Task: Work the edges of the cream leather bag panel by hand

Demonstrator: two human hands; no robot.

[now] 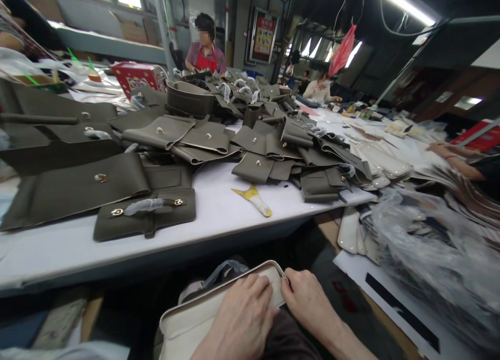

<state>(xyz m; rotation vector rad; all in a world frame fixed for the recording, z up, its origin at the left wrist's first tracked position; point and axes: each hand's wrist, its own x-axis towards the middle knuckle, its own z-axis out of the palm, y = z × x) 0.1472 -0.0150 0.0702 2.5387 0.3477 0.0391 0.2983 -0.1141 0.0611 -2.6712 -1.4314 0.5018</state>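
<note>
A bag piece with a pale inner side [195,318] and a thin raised edge rests on my lap, below the table's front edge. My left hand [248,308] presses on its pale surface, knuckles up and fingers curled, their tips hidden. At the piece's upper right corner, my right hand [302,295] pinches the edge between thumb and fingers. Clear plastic wrap [226,269] shows behind the piece. On the white table ahead lie yellow-handled snips [255,199].
Dark bag parts [144,209] are heaped across the white table [219,188]. A plastic bag [437,256] and pale strips [349,230] lie at the right. A person in a red apron [205,58] sits beyond the heap; another person's hands [441,150] are at the far right.
</note>
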